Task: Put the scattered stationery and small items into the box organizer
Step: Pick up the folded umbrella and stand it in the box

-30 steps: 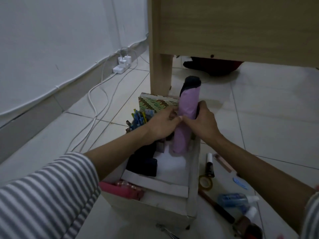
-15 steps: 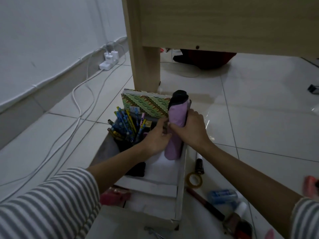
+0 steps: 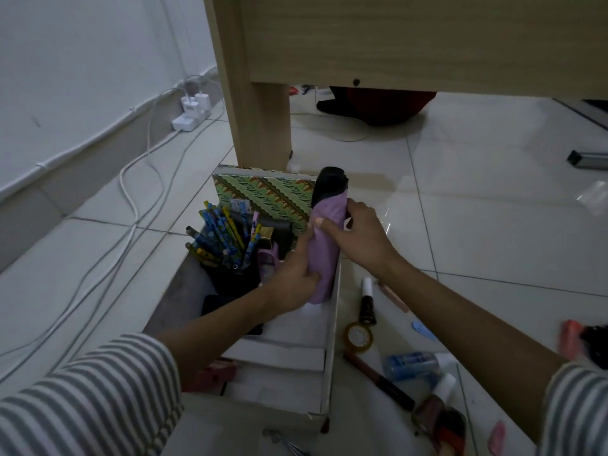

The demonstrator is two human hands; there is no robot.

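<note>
A folded lilac umbrella [image 3: 324,258] with a black handle end stands upright in the back right corner of the white box organizer [image 3: 330,350]. My left hand [image 3: 296,274] grips its lower part from the left. My right hand [image 3: 355,232] holds its upper part from the right. The box's back compartment holds several blue pens [image 3: 220,238] and a patterned green notebook [image 3: 263,195]. On the floor to the right of the box lie a tape roll [image 3: 358,336], a black-and-white tube [image 3: 367,302], a blue bottle [image 3: 411,365] and a dark pen [image 3: 378,380].
A wooden table leg [image 3: 260,110] stands just behind the box. White cables [image 3: 131,205] run along the floor at the left to a power strip [image 3: 192,113] by the wall. More small items [image 3: 441,419] lie at the bottom right, and pink things [image 3: 570,340] at the far right.
The umbrella has dropped lower into the box's back right corner. My left hand has slid down its side. The view has swung left and closer, showing more of the pens.
</note>
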